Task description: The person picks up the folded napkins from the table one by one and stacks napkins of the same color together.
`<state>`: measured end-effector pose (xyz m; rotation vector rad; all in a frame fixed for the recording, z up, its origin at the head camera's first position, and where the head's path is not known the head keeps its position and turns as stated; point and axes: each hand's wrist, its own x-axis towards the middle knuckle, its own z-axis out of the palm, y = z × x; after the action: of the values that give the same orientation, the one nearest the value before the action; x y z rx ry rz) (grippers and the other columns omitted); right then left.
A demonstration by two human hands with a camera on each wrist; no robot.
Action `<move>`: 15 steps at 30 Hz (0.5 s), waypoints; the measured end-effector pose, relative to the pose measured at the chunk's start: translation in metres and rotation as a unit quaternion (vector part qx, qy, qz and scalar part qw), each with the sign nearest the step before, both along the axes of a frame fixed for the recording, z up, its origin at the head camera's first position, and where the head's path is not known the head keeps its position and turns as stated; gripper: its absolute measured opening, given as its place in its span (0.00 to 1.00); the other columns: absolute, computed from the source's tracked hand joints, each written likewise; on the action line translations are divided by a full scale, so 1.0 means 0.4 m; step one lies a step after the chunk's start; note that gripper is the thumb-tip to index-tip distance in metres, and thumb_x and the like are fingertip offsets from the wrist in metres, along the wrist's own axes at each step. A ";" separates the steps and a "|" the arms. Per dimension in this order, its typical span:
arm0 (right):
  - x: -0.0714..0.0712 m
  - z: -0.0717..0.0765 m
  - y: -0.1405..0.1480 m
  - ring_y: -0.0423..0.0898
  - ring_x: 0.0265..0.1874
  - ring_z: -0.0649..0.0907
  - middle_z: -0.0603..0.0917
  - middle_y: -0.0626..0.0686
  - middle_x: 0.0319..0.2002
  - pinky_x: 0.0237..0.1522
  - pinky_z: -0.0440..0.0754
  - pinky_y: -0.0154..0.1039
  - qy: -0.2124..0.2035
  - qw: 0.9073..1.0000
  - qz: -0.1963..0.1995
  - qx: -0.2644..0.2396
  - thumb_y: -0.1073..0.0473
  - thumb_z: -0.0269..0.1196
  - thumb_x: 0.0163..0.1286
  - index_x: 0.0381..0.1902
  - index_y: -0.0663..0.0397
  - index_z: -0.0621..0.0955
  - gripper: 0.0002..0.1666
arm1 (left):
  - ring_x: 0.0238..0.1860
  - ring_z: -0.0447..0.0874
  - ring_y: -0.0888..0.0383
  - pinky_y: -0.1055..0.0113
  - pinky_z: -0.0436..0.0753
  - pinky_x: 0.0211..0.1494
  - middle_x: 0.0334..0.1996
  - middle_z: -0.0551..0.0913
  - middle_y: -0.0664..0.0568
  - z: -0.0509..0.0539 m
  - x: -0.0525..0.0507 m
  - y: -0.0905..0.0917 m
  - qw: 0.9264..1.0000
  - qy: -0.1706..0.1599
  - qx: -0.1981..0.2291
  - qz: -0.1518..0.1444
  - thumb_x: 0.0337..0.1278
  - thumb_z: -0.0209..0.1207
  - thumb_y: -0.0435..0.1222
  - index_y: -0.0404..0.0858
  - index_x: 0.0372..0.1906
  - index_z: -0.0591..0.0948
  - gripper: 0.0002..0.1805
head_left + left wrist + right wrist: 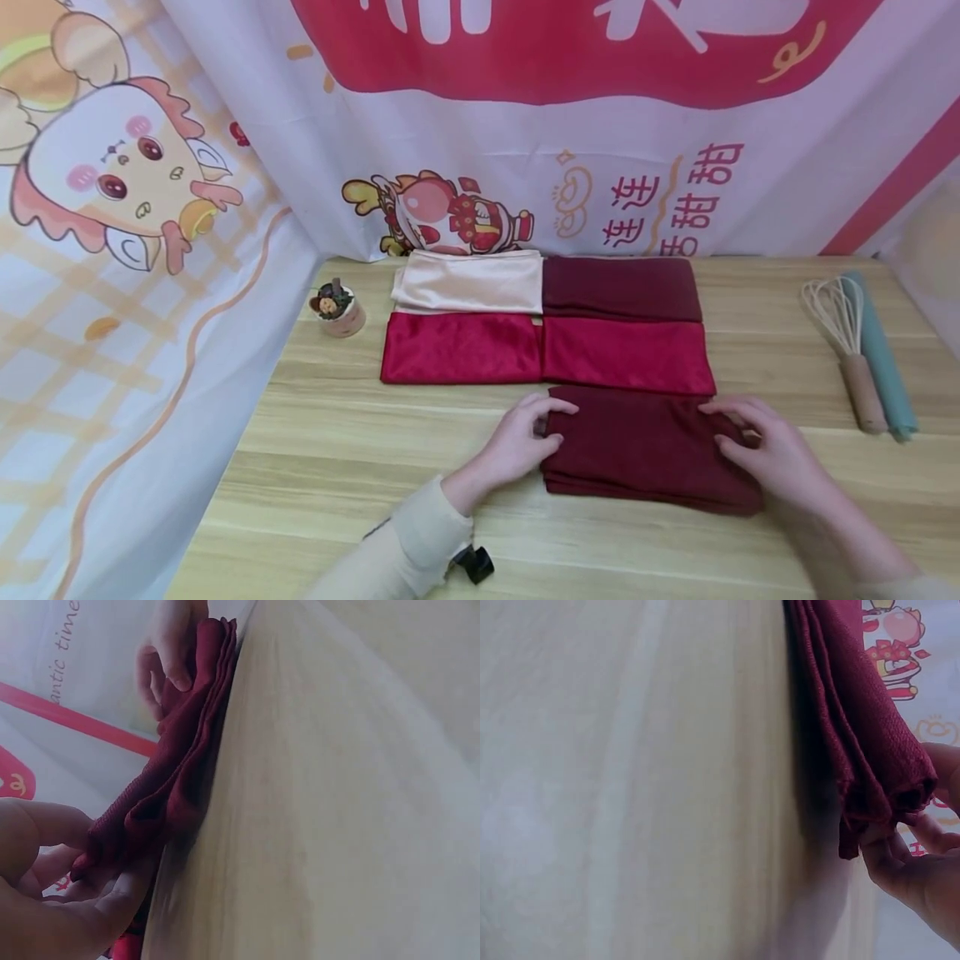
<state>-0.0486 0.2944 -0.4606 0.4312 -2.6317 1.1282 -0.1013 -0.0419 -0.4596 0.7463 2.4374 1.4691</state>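
Observation:
A folded dark maroon cloth (pixel 637 450) lies near the front of the table, its stacked layers showing along the near edge. At its left end my left hand (pixel 517 437) grips the edge, thumb and fingers on either side of the layers in the left wrist view. My right hand (pixel 776 454) holds the right end, with fingers under the cloth's corner (pixel 885 772) in the right wrist view. Just beyond are two folded crimson cloths, a left one (pixel 461 348) and a right one (pixel 626 354). Behind these lie a folded cream cloth (pixel 472 282) and another maroon cloth (pixel 622 287).
A small decorated cup (pixel 341 312) stands at the back left. To the right lie a whisk (pixel 862 392) with a brown handle and a teal rolled item (pixel 885 358). A printed curtain (pixel 450 125) hangs behind the wooden table (pixel 322 467).

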 end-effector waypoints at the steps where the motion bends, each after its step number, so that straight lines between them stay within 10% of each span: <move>1: 0.000 0.004 0.000 0.26 0.46 0.72 0.79 0.52 0.45 0.41 0.70 0.17 0.001 1.000 0.002 -0.002 0.80 0.68 0.47 0.46 0.58 0.82 0.27 | 0.34 0.69 0.61 0.73 0.73 0.38 0.40 0.76 0.51 0.003 -0.001 -0.003 1.000 0.002 0.002 -0.001 0.50 0.62 0.24 0.43 0.52 0.82 0.22; 8: -0.027 0.060 0.001 0.28 0.45 0.74 0.80 0.48 0.46 0.41 0.72 0.18 0.005 1.000 0.015 -0.022 0.81 0.66 0.49 0.48 0.60 0.81 0.27 | 0.33 0.69 0.60 0.71 0.73 0.37 0.38 0.74 0.51 0.050 -0.030 -0.018 1.000 0.021 0.018 0.001 0.49 0.63 0.24 0.40 0.52 0.81 0.22; 15: -0.118 0.135 0.002 0.31 0.43 0.72 0.78 0.55 0.47 0.37 0.71 0.18 0.028 1.000 0.014 0.001 0.78 0.64 0.55 0.49 0.60 0.82 0.23 | 0.34 0.73 0.59 0.70 0.77 0.38 0.46 0.74 0.48 0.120 -0.115 -0.012 0.999 0.030 0.012 0.039 0.50 0.62 0.26 0.39 0.54 0.80 0.23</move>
<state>-0.0960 0.2951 -0.4067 0.4949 -2.5872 1.1065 -0.1472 -0.0468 -0.4117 0.7174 2.5258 1.5272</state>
